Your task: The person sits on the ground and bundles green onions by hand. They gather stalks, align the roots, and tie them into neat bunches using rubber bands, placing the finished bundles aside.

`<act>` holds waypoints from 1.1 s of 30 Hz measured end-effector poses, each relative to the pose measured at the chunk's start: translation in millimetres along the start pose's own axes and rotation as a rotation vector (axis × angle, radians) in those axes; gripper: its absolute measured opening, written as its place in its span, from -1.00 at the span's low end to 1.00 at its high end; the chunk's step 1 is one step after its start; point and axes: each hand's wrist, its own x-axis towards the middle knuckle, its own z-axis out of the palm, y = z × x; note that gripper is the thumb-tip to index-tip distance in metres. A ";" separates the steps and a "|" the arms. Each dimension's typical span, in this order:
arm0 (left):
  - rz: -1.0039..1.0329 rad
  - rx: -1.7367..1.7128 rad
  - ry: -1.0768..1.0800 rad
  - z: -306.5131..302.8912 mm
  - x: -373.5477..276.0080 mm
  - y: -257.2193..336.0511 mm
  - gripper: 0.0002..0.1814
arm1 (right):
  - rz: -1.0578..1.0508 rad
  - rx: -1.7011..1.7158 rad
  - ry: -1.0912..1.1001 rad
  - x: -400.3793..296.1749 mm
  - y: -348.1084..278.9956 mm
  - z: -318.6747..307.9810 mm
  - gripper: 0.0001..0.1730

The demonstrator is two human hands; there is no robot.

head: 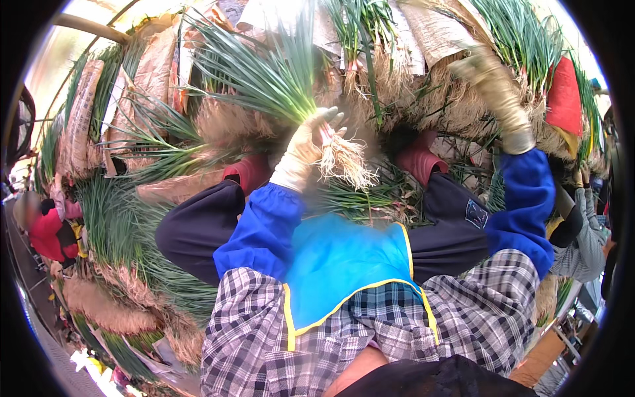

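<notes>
My left hand point(301, 144), in a pale glove, grips a bunch of green onions point(278, 92) near the base of the stalks. Its leaves fan away from me to the upper left, and the pale roots dangle over the palm side. My right hand point(474, 72), gloved too, is blurred over the bundled onions on the right, close to brown paper wrapping point(431, 32). Whether its fingers hold anything is not visible. Loose green onions point(362, 201) lie on the ground between my legs.
Paper-wrapped onion bundles point(154, 74) line the far side. A large heap of onions point(111, 218) lies at my left. Red boots point(421, 156) are on my feet. A person in red point(47, 231) is at far left; another in grey sleeves point(585, 243) at far right.
</notes>
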 end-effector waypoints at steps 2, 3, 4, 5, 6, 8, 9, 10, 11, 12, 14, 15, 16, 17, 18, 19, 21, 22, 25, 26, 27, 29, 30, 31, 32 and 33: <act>-0.025 0.014 -0.031 -8.7 11.4 -1.1 -0.80 | -0.280 0.236 -0.234 -20.3 -64.7 99.7 -0.36; -0.059 0.045 0.017 0.2 13.7 -2.3 -0.79 | -0.561 -0.022 -0.172 -19.0 -64.6 132.6 -0.27; -0.193 0.002 -0.010 -5.0 21.8 2.0 -0.80 | -0.690 -0.087 -0.124 -16.7 -61.4 167.9 -0.40; -0.327 -0.045 -0.033 -13.4 28.4 6.2 -0.80 | -0.627 -0.204 -0.338 -18.6 -65.7 187.1 -0.61; -0.122 0.189 0.080 12.8 10.8 4.7 -0.81 | -0.531 -0.202 -0.346 -28.0 -55.7 212.5 -0.83; 0.049 0.213 -0.062 4.3 17.4 23.1 -0.85 | -0.497 0.256 -0.862 -51.7 -57.0 205.8 -0.85; 0.100 0.166 -0.141 5.8 22.7 36.6 -0.86 | -0.341 0.122 -1.332 -53.8 -63.4 198.3 -0.79; 0.154 0.151 -0.162 16.8 21.8 49.2 -0.87 | -0.272 -0.029 -1.228 -57.0 -42.5 200.1 -0.77; 0.245 0.192 -0.170 26.0 15.1 55.8 -0.86 | -0.203 -0.176 -1.117 -56.1 -20.7 201.2 -0.75; 0.258 0.155 -0.161 26.0 13.5 59.0 -0.84 | -0.134 -0.304 -0.760 -30.1 -27.7 193.0 -0.71; 0.227 0.129 -0.136 32.7 14.4 56.3 -0.81 | 0.104 -0.378 -0.076 42.5 -20.7 177.3 -0.56; 0.190 0.136 -0.116 39.3 14.7 51.1 -0.78 | 0.221 -0.325 0.045 75.7 -12.9 175.2 -0.48; 0.135 0.118 -0.188 14.6 30.5 50.1 -0.77 | 0.205 -0.380 0.071 110.4 2.8 187.0 -0.46; 0.138 0.152 -0.182 8.7 38.6 39.2 -0.77 | 0.216 -0.438 0.108 132.6 24.9 196.1 -0.45; 0.094 0.150 -0.148 6.2 47.8 29.6 -0.77 | 0.241 -0.426 0.213 142.3 40.0 189.0 -0.44; 0.070 0.144 -0.095 3.0 46.8 26.1 -0.77 | 0.249 -0.407 0.297 149.1 47.7 189.0 -0.44; 0.074 0.185 -0.093 -8.9 40.1 29.7 -0.79 | 0.115 -0.383 0.480 154.3 55.8 180.5 -0.55; 0.080 0.155 -0.053 -14.7 32.6 36.2 -0.80 | 0.117 -0.152 0.461 148.0 35.8 165.8 -0.61; 0.135 0.171 -0.052 -31.2 27.8 44.8 -0.83 | 0.030 0.115 0.494 116.3 9.3 131.2 -0.74; 0.105 0.194 -0.010 -30.2 28.0 41.6 -0.83 | 0.102 0.208 0.462 103.9 0.7 134.5 -0.73; 0.056 0.221 0.017 -20.1 31.4 32.5 -0.84 | 0.125 0.409 0.375 92.0 9.0 141.1 -0.76; -0.017 0.319 0.020 2.8 31.8 15.7 -0.82 | 0.270 0.708 0.115 74.4 14.3 165.0 -0.80; 0.012 0.388 0.002 5.7 30.9 7.1 -0.83 | 0.256 0.680 0.059 60.2 5.1 179.6 -0.82; 0.048 0.458 -0.002 5.9 27.8 -0.2 -0.84 | 0.239 0.661 -0.010 46.1 -4.3 197.9 -0.83; 0.118 0.525 0.021 6.6 33.6 -11.9 -0.87 | 0.181 0.721 -0.014 33.3 -0.8 216.6 -0.83; 0.105 0.530 0.086 9.3 32.7 -15.4 -0.87 | 0.121 0.788 -0.018 24.5 -6.1 227.7 -0.82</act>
